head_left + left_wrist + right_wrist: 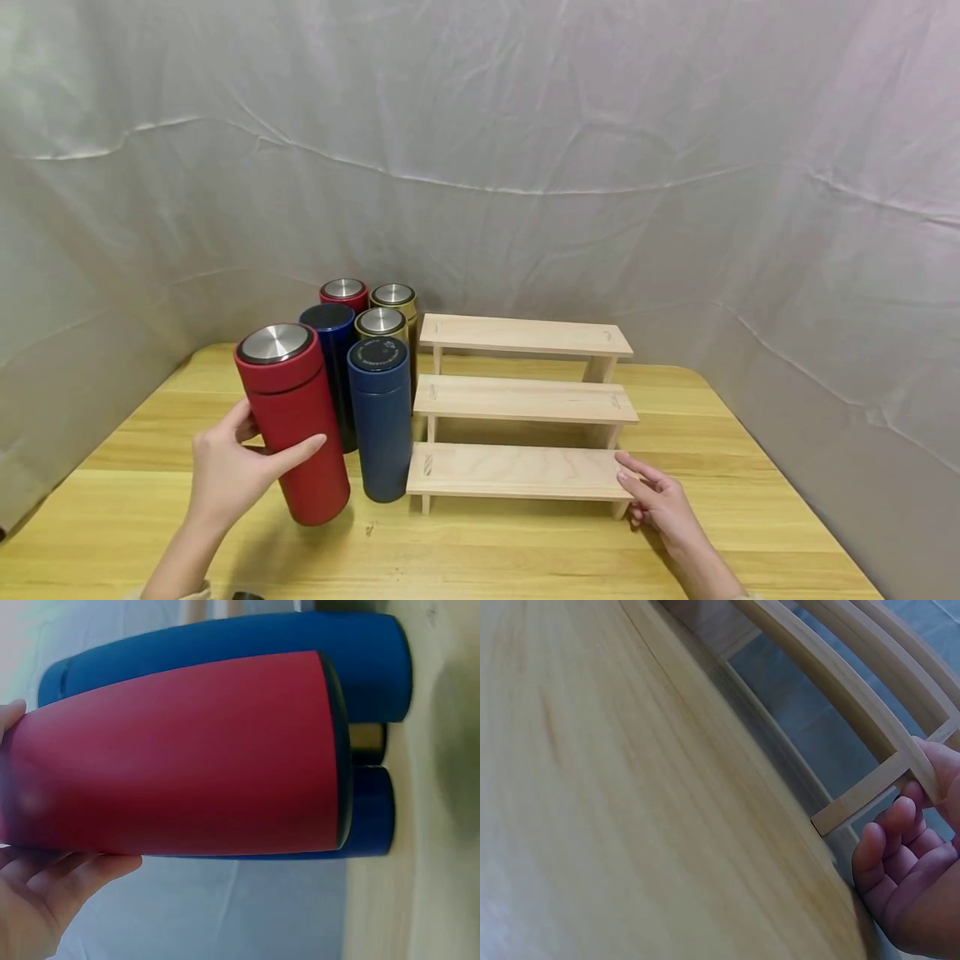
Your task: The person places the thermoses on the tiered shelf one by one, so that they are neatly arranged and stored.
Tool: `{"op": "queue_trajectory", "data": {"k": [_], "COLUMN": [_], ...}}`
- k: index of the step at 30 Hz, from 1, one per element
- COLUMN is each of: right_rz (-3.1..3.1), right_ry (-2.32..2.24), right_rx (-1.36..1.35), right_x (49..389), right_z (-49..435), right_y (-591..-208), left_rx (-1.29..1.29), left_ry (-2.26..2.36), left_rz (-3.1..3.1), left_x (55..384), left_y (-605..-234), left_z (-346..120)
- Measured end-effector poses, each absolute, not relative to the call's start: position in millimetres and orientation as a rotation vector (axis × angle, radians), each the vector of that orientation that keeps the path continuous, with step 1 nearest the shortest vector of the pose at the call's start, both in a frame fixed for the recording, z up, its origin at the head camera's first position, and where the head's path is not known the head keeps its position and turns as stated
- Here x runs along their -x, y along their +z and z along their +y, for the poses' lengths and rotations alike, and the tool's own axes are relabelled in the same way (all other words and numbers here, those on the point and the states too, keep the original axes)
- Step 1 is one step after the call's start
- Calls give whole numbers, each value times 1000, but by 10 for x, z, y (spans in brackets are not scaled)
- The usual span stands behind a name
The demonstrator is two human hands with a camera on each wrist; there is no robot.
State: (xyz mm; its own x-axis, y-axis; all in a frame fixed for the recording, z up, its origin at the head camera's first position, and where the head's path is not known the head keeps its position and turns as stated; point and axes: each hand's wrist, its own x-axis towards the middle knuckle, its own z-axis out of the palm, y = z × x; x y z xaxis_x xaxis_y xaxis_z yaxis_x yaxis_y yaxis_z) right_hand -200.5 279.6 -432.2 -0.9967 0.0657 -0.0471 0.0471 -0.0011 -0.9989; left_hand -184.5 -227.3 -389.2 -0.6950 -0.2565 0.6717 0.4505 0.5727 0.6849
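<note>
My left hand grips a red thermos flask with a steel-topped lid, thumb across its front. The flask leans slightly and hangs above the table, as its base shows in the left wrist view. Just right of it a matte blue flask stands upright. At the right, my right hand pinches the right end of the lowest board of a three-tier wooden stand. In the right wrist view its thumb lies on the board and its fingers curl beneath, near a stand leg.
Behind the held flask stand a glossy dark blue flask, two gold flasks and another red flask. Grey fabric hangs behind and beside the wooden table. A small dark object shows at the bottom edge.
</note>
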Motion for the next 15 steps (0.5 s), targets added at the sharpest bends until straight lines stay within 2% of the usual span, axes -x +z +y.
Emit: {"op": "queue_trajectory", "data": {"k": [5, 15], "right_rz": [-2196, -2239], "right_ry": [2228, 2186], "right_rx": [110, 150], "right_x": [2008, 1996], "right_z": [2797, 2786], "right_y": [-4324, -4307], "left_rx": [184, 161], "left_ry": [-1201, -1197], "left_rz": [-2022, -2120], "left_x": [1490, 1281], "left_y": [-3375, -3033], "left_z": [-1968, -1718]}}
